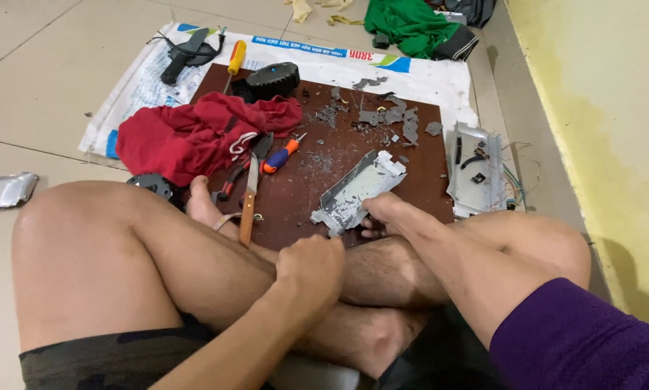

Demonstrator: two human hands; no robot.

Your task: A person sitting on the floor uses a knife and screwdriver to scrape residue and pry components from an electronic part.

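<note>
I sit cross-legged on the floor in front of a brown board (426, 180). My right hand (384, 214) grips the near end of a bent grey metal sheet (359, 186) that lies on the board. My left hand (311, 266) is curled into a fist above my crossed legs, just short of the sheet's near corner; what is inside the fist is hidden. A knife with a wooden handle (249, 198) lies left of the sheet, beside my foot.
On the board lie red-handled pliers (230, 180), a blue-and-orange screwdriver (281, 155), a red cloth (194, 133), a black round part (274, 78) and grey debris (393, 119). A yellow screwdriver (235, 58) lies farther back. A white housing with wires (476, 170) sits right; a yellow wall (606, 108) beyond.
</note>
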